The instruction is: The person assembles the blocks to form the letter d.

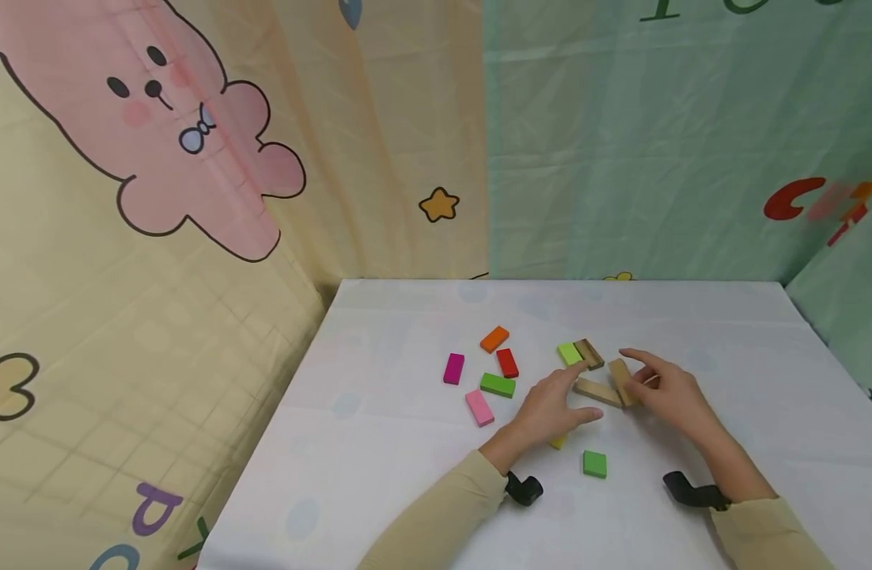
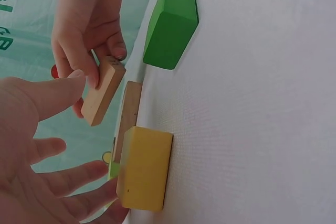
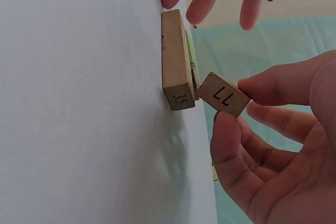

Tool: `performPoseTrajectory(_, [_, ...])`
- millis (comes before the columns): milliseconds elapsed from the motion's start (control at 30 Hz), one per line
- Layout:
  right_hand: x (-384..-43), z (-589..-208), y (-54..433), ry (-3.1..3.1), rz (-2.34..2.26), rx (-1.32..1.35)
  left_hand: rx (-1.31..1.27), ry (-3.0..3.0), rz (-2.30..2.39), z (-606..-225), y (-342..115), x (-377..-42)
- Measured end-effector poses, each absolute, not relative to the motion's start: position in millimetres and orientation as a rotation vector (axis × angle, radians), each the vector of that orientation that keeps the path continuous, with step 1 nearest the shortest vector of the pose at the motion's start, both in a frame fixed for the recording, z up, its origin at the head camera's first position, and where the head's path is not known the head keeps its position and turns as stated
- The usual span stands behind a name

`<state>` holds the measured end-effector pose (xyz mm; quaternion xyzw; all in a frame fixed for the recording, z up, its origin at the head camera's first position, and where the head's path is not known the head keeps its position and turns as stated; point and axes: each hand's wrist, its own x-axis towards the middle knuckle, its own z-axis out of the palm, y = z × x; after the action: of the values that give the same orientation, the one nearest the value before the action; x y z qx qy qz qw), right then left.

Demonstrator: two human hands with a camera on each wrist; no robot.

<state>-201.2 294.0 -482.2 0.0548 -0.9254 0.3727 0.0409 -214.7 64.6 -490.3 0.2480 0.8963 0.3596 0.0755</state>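
Note:
My right hand (image 1: 669, 394) pinches a plain wooden block (image 3: 224, 95) between thumb and fingers. The number 77 is on the end facing the right wrist view, and the block is tilted above the table. Just left of it lies another wooden block (image 3: 177, 61), marked 35 on its end. My left hand (image 1: 552, 404) reaches over the table with fingers spread and nothing in its grasp. Its fingertips are near a third wooden block (image 1: 589, 354), beside a lime green block (image 1: 568, 353). A yellow block (image 2: 145, 169) is partly hidden under the left hand in the head view.
Left of the hands lie orange (image 1: 494, 339), red (image 1: 507, 363), magenta (image 1: 453, 369), green (image 1: 498, 385) and pink (image 1: 479, 408) blocks. Another green block (image 1: 595, 464) sits nearer me, between the forearms. Patterned cloth (image 1: 621, 158) hangs behind the white table (image 1: 379, 475).

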Motion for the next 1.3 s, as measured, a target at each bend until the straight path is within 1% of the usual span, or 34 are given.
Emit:
performPoseTrajectory(700, [-196,-481,270,-2.805,1.53,0.266,0.807,2.681,1.063,-495,69,-220])
performPoseTrajectory(967, [-194,-484,265,-2.75,1.721,0.267,0.805,2.631,1.087,-494,67,-222])
performPoseTrajectory(1300, [-191,-486,260,-2.702,1.853,0.302,0.784,2.639,1.049,-496,62,-221])
